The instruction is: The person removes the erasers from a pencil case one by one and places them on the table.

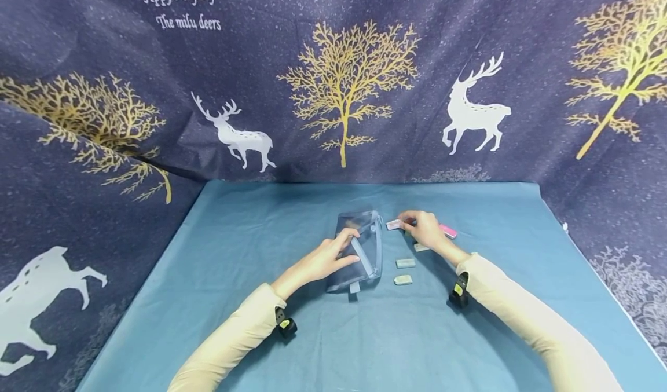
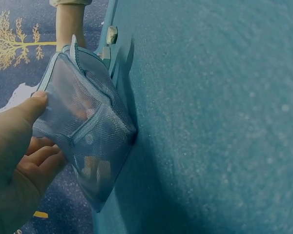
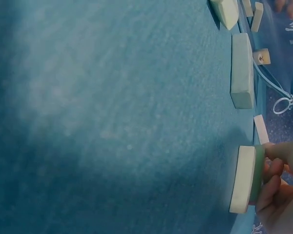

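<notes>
A translucent blue mesh zip pouch [image 1: 371,247] lies on the cloth, its body standing up in the left wrist view [image 2: 71,102]. My left hand [image 1: 328,259] grips it, the thumb [image 2: 38,97] at its edge and the other fingers behind. Small pale blocks show through the mesh. To the right of the pouch, my right hand [image 1: 424,230] pinches one end of a whitish eraser [image 1: 393,224]. Close by its fingers are a green block [image 3: 257,173] and a cream eraser [image 3: 242,180]; the hand partly hides them.
Two pale erasers, one rectangular [image 1: 405,263] and one with a rounded end [image 1: 403,279], lie right of the pouch. A pink eraser [image 1: 448,231] lies beyond the right wrist. Blue cloth [image 1: 250,235] covers the table, with a dark printed curtain [image 1: 292,10] behind.
</notes>
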`<state>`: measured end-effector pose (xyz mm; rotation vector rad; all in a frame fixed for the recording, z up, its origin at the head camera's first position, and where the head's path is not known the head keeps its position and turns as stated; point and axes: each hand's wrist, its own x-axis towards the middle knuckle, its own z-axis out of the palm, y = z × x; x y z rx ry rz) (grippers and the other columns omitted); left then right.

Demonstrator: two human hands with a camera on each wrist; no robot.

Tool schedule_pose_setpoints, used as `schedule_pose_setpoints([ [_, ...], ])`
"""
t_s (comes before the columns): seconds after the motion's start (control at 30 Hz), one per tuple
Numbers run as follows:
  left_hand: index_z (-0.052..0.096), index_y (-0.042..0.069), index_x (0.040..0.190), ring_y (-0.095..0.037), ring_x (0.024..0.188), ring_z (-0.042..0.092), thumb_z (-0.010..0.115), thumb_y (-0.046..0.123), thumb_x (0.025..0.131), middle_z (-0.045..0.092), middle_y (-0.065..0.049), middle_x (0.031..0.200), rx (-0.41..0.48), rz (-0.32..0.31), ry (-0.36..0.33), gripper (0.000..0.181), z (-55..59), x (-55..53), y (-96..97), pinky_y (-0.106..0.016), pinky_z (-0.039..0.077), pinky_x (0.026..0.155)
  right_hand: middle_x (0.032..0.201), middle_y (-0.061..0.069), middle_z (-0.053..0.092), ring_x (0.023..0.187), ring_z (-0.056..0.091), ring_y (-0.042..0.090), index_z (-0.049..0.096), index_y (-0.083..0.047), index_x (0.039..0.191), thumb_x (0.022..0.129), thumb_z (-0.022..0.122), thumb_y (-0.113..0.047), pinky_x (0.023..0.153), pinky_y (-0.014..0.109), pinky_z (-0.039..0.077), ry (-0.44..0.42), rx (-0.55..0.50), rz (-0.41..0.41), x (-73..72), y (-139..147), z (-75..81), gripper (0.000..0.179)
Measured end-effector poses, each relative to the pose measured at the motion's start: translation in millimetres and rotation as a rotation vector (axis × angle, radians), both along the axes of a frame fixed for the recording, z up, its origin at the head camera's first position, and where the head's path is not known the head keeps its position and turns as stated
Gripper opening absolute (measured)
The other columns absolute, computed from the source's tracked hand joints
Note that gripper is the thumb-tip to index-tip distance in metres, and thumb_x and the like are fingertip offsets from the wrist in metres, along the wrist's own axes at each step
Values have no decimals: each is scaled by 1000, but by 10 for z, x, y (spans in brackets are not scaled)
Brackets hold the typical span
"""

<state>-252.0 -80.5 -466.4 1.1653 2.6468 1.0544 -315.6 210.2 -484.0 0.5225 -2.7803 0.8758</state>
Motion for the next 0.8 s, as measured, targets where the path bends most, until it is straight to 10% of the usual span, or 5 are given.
schedule_pose_setpoints([
  [0.8,35,21,126,-23,119,51,56,32,89,48,-12,136,18,-10,2,44,44,1,7,-34,49,88,83,9,69,61,62,12,67,-8,102,89,56,-16,52,27,47,-118,-62,-27,90,-12,45,19],
])
